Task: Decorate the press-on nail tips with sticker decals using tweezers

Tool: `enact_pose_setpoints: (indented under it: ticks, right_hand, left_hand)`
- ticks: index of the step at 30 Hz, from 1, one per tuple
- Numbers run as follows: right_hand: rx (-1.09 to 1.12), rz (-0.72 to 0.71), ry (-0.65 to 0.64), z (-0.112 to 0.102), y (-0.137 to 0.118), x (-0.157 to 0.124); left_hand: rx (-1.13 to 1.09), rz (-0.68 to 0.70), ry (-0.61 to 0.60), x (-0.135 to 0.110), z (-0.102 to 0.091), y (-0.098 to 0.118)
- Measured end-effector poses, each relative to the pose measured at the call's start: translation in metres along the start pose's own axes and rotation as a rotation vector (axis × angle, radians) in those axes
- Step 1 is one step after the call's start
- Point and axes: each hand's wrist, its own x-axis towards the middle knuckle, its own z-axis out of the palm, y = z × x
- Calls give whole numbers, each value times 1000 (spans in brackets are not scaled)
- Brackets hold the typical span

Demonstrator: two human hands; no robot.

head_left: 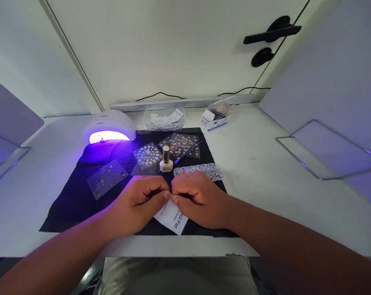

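Observation:
A white alcohol pad packet (172,217) with printed lettering is pinched at its upper edge between both hands, over the near part of the black cloth (68,200). My left hand (142,203) is closed on the packet from the left, thumb tip against the edge. Close beside it, my right hand (202,198) grips the same edge with thumb and curled fingers. Just beyond the hands stands a nail polish bottle (166,160) with a gold and black cap. The clear rhinestone case (214,172) is partly hidden behind my right hand.
A nail lamp (111,125) glows purple at the back left. Sticker sheets (107,178) and blue-tipped tweezers (188,151) lie on the cloth. Behind it are a clear tray (146,121) of packets and an open box (208,121). Wire frames (314,179) stand at the sides.

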Motion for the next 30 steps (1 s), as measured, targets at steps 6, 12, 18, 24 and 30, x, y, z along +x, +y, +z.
enact_pose_setpoints:
  ticks: [6, 12, 18, 24, 30]
  right_hand:
    - [-41, -31, -44, 1, -2, -3]
    - [-79, -148, -41, 4, -4, -5]
    - [-184, -326, 64, 11, -5, -6]
    - [-194, -409, 93, 10, -6, -6]
    - [-8, -189, 179, 1, -3, -8]
  left_hand:
    - [200, 65, -82, -2, -4, 5]
    - [198, 93, -137, 0, -4, 9]
    - [63, 19, -79, 0, 5, 13]
    - [-4, 2, -37, -5, 10, 13]
    - [-111, 4, 214, -13, 5, -4]
